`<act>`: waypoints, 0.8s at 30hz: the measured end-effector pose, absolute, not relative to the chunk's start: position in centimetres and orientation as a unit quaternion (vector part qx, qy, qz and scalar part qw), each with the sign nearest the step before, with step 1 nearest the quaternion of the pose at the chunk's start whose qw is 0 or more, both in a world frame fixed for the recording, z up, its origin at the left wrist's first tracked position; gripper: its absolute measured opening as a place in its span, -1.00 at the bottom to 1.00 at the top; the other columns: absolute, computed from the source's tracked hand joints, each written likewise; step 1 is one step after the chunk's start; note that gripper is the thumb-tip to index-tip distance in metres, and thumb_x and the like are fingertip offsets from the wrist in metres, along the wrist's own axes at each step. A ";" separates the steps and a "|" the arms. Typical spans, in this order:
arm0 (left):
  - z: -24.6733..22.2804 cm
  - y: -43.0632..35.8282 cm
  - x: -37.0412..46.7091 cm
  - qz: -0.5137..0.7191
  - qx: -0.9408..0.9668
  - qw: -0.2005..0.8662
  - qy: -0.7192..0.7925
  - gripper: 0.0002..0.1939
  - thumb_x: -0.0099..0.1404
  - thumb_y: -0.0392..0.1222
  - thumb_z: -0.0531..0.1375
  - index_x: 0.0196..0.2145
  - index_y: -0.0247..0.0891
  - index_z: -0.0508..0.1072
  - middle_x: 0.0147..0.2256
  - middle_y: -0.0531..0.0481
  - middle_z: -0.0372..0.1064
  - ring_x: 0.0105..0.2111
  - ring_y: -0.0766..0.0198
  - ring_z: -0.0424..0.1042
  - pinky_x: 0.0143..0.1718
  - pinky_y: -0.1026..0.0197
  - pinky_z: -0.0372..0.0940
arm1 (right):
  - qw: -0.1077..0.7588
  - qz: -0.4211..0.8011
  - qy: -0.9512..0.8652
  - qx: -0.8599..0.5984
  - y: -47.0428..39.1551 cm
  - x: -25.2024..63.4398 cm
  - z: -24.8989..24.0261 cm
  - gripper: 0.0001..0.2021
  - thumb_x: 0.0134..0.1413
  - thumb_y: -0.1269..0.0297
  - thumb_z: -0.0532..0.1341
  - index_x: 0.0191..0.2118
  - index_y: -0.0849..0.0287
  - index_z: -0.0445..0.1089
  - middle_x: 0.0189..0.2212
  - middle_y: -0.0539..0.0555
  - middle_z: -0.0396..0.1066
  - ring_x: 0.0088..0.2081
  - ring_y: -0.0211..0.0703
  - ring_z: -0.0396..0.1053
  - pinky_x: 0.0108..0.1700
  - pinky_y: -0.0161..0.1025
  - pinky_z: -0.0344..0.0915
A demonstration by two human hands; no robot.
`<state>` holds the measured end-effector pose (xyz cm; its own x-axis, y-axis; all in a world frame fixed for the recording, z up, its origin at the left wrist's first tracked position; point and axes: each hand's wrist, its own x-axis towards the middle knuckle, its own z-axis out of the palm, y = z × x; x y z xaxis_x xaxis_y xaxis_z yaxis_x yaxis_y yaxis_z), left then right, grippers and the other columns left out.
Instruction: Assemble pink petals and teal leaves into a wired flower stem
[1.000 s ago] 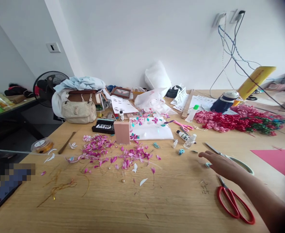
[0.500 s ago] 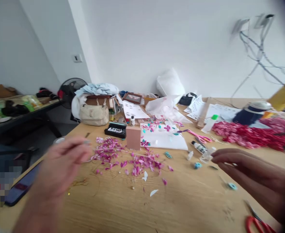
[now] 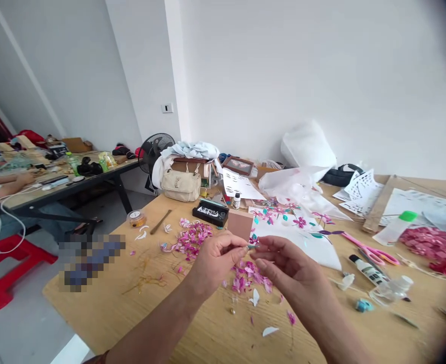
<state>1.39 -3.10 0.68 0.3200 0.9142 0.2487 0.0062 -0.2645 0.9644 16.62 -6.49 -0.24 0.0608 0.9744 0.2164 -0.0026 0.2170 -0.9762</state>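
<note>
Above the middle of the wooden table (image 3: 139, 308), my left hand (image 3: 219, 260) pinches a small teal piece (image 3: 251, 247) between thumb and fingertips. My right hand (image 3: 289, 268) is close beside it, fingers curled and its fingertips near the piece; whether they touch it is unclear. Pink petals (image 3: 192, 240) lie behind and below the hands. A pinkish-brown block (image 3: 240, 225) stands just behind my fingers. White petal shapes (image 3: 270, 331) rest in front of the hands.
Pink-handled scissors (image 3: 370, 251), a black-capped bottle (image 3: 367, 270) and a clear bottle (image 3: 393, 290) lie right. Behind are a black box (image 3: 210, 213), printed papers (image 3: 241, 184) and a beige bag (image 3: 181, 185). Another person's arm (image 3: 12, 184) shows at far left.
My hands were far apart and have come together over the middle of the table. The view has swung left, bringing in more of the other table and a red stool.
</note>
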 end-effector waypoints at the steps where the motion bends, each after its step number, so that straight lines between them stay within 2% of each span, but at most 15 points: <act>1: 0.5 -3.1 1.5 0.461 0.649 0.486 0.361 -0.88 0.15 -0.24 0.16 -0.43 -0.31 0.49 -0.52 0.08 0.22 -0.54 0.42 0.19 -0.48 0.33 0.11 | 0.570 0.430 -0.531 -0.458 -6.4 16.3 -0.3 -0.64 -0.21 0.07 0.34 -0.30 0.16 0.33 -0.48 0.05 0.43 -0.44 -0.20 0.41 -0.45 -0.31 0.37; 4: -0.1 -2.9 1.9 0.462 0.648 0.482 0.366 -0.86 0.15 -0.22 0.16 -0.41 -0.31 0.50 -0.51 0.06 0.22 -0.52 0.40 0.20 -0.48 0.32 0.12 | 0.571 0.414 -0.534 -0.467 -6.1 15.8 -0.9 -0.70 -0.12 0.04 0.28 -0.39 0.18 0.31 -0.68 -0.09 0.24 -0.66 -0.37 0.15 -0.66 -0.41 0.09; 7: -0.7 -2.7 2.2 0.477 0.647 0.475 0.358 -0.87 0.14 -0.22 0.17 -0.40 -0.30 0.50 -0.50 0.06 0.22 -0.48 0.37 0.24 -0.45 0.32 0.15 | 0.572 0.397 -0.537 -0.476 -5.7 15.7 -1.7 -0.71 -0.12 0.04 0.27 -0.47 0.19 0.31 -0.72 -0.13 0.13 -0.66 -0.40 0.01 -0.65 -0.41 -0.07; 13: -1.3 -2.7 2.4 0.490 0.674 0.401 0.380 -0.88 0.16 -0.30 0.15 -0.40 -0.29 0.51 -0.47 0.03 0.27 -0.45 0.35 0.27 -0.41 0.31 0.19 | 0.536 0.431 -0.536 -0.489 -5.1 16.0 -1.6 -0.71 -0.16 0.04 0.28 -0.50 0.18 0.32 -0.71 -0.16 0.02 -0.63 -0.37 -0.05 -0.60 -0.39 -0.11; 17: -1.6 -2.6 2.5 0.499 0.697 0.358 0.369 -0.88 0.18 -0.32 0.14 -0.39 -0.28 0.50 -0.46 0.02 0.30 -0.42 0.34 0.31 -0.37 0.30 0.20 | 0.560 0.420 -0.515 -0.494 -5.2 15.8 -1.5 -0.72 -0.14 0.05 0.26 -0.50 0.19 0.31 -0.70 -0.18 -0.05 -0.62 -0.38 -0.12 -0.58 -0.38 -0.15; 24: -1.7 -2.5 2.6 0.495 0.703 0.345 0.376 -0.92 0.16 -0.33 0.17 -0.47 -0.28 0.46 -0.50 0.05 0.30 -0.46 0.37 0.27 -0.40 0.33 0.17 | 0.549 0.389 -0.534 -0.512 -5.0 16.5 -2.5 -0.75 -0.13 0.08 0.25 -0.49 0.19 0.38 -0.71 -0.14 -0.01 -0.62 -0.36 -0.11 -0.57 -0.36 -0.15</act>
